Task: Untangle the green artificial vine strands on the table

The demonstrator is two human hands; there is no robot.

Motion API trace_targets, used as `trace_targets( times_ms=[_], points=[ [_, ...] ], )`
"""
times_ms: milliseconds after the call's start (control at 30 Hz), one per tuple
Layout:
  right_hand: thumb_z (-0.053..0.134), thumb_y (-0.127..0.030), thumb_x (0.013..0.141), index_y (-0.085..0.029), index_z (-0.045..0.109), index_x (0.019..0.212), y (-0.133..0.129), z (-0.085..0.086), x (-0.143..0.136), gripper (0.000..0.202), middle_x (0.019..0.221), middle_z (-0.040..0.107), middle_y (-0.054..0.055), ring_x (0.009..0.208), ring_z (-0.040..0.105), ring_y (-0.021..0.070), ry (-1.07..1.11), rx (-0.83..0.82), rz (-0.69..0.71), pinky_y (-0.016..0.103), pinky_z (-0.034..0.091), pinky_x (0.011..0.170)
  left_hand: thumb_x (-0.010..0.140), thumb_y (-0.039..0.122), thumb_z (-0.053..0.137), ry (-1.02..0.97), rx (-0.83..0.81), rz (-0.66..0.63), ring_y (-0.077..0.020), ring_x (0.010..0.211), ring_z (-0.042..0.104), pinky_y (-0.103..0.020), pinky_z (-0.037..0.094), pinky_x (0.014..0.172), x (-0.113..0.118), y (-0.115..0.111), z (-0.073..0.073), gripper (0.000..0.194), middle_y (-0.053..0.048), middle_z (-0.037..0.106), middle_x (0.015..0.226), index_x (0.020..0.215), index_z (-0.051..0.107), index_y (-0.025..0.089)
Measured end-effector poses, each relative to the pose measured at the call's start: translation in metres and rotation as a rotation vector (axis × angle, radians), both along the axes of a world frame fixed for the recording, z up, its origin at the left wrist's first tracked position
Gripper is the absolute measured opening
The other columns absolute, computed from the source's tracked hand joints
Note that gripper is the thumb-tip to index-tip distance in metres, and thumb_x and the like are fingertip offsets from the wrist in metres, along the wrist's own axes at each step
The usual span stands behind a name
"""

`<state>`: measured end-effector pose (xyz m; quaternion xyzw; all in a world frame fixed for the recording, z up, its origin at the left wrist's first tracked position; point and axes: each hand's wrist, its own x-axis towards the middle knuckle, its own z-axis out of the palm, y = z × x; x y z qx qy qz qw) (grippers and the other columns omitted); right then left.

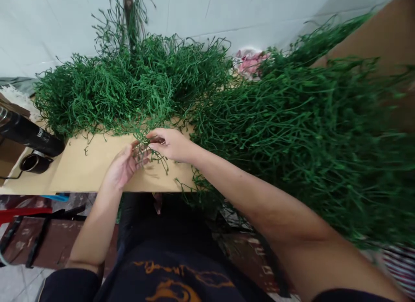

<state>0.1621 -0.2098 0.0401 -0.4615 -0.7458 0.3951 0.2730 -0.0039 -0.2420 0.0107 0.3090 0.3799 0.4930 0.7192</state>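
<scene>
Above the cardboard-covered table (pixel 87 163) my right hand (pixel 173 145) pinches a small bunch of thin green stems (pixel 142 139), which look like artificial plant sprigs. From the other side my left hand (pixel 123 167) has its thumb and fingers curled around the same bunch. Some stem ends hang down below the right fingers. Just behind both hands lies a long heap of similar green stems (pixel 106 85). A second, larger pile of stems (pixel 292 120) spreads to the right, beside my right forearm.
At the left lie a black vacuum flask (pixel 29 131) and a dark cup (pixel 34 162). A dark upright post (pixel 129 23) rises from the far heap near the tiled wall. Something pink and white (pixel 251 63) sits at the back. A large cardboard sheet (pixel 376 33) leans at the right.
</scene>
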Motion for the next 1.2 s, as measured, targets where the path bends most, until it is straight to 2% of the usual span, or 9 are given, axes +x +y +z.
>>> trace_targets(
  times_ms=[133, 300, 367, 467, 633, 767, 900, 1067, 1200],
  points=[
    [0.052, -0.013, 0.078, -0.01, 0.06, 0.092, 0.006, -0.005, -0.004, 0.017, 0.08, 0.065, 0.006, 0.07, 0.058, 0.0118, 0.129, 0.029, -0.087, 0.03, 0.049, 0.073, 0.066, 0.033, 0.072, 0.121, -0.009, 0.079, -0.02, 0.1, 0.062, -0.035, 0.047, 0.09, 0.015, -0.001, -0.011, 0.04, -0.008, 0.064, 0.108, 0.099, 0.057, 0.016],
    [0.047, -0.016, 0.081, -0.009, 0.061, 0.095, 0.009, -0.007, 0.001, 0.02, 0.08, 0.065, 0.006, 0.066, 0.056, 0.0108, 0.228, 0.039, -0.19, 0.027, 0.048, 0.07, 0.063, 0.038, 0.075, 0.472, 0.204, 0.535, -0.0204, 0.127, 0.041, -0.033, 0.034, 0.104, 0.018, -0.006, -0.017, 0.058, -0.008, 0.044, 0.136, 0.113, 0.051, 0.021],
    [0.045, -0.016, 0.083, -0.01, 0.061, 0.101, 0.003, -0.008, 0.0, 0.025, 0.086, 0.066, 0.008, 0.071, 0.058, 0.0123, 0.115, 0.095, -0.138, 0.028, 0.047, 0.072, 0.066, 0.045, 0.071, 0.532, 0.282, 0.473, -0.0203, 0.122, 0.045, -0.032, 0.035, 0.103, 0.018, -0.004, -0.016, 0.052, -0.009, 0.052, 0.129, 0.108, 0.055, 0.019],
    [0.041, -0.016, 0.084, -0.012, 0.059, 0.113, -0.012, -0.008, -0.005, 0.034, 0.1, 0.065, 0.01, 0.086, 0.058, 0.0172, -0.134, 0.235, 0.021, 0.031, 0.044, 0.08, 0.07, 0.052, 0.064, 0.438, 0.243, 0.272, -0.0182, 0.098, 0.06, -0.031, 0.044, 0.09, 0.019, 0.006, -0.015, 0.042, -0.006, 0.066, 0.097, 0.091, 0.06, 0.016],
    [0.042, -0.02, 0.085, -0.011, 0.052, 0.125, -0.02, -0.003, 0.003, 0.042, 0.105, 0.063, 0.016, 0.091, 0.057, 0.0222, -0.336, 0.286, 0.194, 0.034, 0.041, 0.079, 0.07, 0.041, 0.066, 0.428, 0.262, 0.331, -0.0114, 0.08, 0.061, -0.025, 0.045, 0.082, 0.012, 0.03, -0.011, 0.026, 0.001, 0.065, 0.077, 0.077, 0.058, 0.017],
    [0.046, -0.023, 0.084, -0.013, 0.065, 0.101, -0.015, 0.006, 0.025, 0.027, 0.08, 0.066, 0.009, 0.069, 0.056, 0.0154, -0.308, 0.158, 0.263, 0.029, 0.039, 0.066, 0.072, 0.038, 0.06, 0.784, 0.432, 0.413, -0.0152, 0.082, 0.059, -0.028, 0.044, 0.082, -0.013, 0.047, 0.003, 0.022, -0.001, 0.064, 0.073, 0.071, 0.058, 0.016],
    [0.049, -0.03, 0.083, -0.012, 0.064, 0.099, -0.006, 0.023, 0.031, 0.028, 0.078, 0.065, 0.007, 0.063, 0.054, 0.0121, -0.149, 0.12, 0.11, 0.027, 0.04, 0.063, 0.069, 0.035, 0.061, 1.157, 0.545, 0.439, -0.021, 0.091, 0.058, -0.033, 0.041, 0.088, -0.032, 0.056, 0.02, 0.022, -0.005, 0.066, 0.084, 0.077, 0.064, 0.015],
    [0.061, -0.028, 0.076, -0.009, 0.055, 0.113, 0.024, 0.027, 0.002, 0.042, 0.113, 0.055, 0.015, 0.101, 0.052, 0.0214, -0.088, 0.45, -0.089, 0.035, 0.041, 0.088, 0.077, 0.032, 0.051, 1.291, 0.697, 0.219, -0.0202, 0.083, 0.058, -0.035, 0.041, 0.086, -0.026, 0.056, 0.03, 0.023, -0.003, 0.067, 0.082, 0.08, 0.068, 0.017],
    [0.06, -0.026, 0.077, -0.009, 0.059, 0.1, 0.044, 0.018, -0.018, 0.029, 0.1, 0.057, 0.013, 0.095, 0.053, 0.0207, -0.203, 0.414, -0.01, 0.036, 0.04, 0.088, 0.079, 0.034, 0.052, 1.29, 0.75, 0.253, -0.02, 0.085, 0.058, -0.036, 0.04, 0.089, -0.025, 0.057, 0.03, 0.024, -0.003, 0.067, 0.085, 0.087, 0.069, 0.019]
  ],
)
